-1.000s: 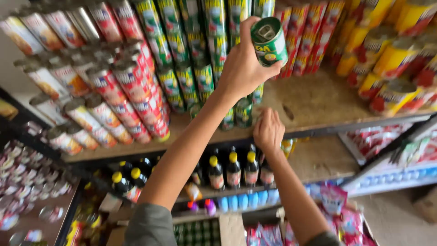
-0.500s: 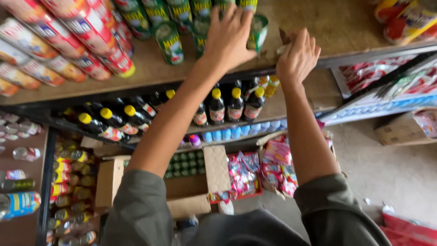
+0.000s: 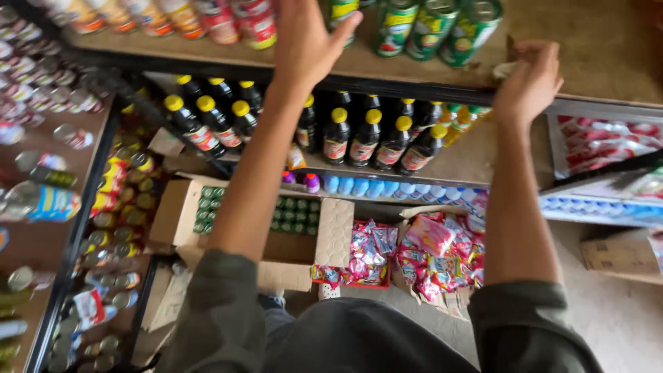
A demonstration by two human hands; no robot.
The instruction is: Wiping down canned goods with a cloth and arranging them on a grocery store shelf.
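Just right of the left hand's [image 3: 307,41] open, empty grip stand upright green cans [image 3: 431,27]; the right hand [image 3: 528,79] curls on the shelf edge [image 3: 428,88].

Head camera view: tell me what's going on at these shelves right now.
A person is reaching up to a wooden shelf in a shop. The left hand is spread open, its fingers by a green can in a row of green cans, not gripping it. The right hand rests curled on the shelf's front edge, holding nothing clearly visible. Below stand dark bottles with yellow caps, and on the floor sits an open cardboard box of small green cans beside pink snack packets.
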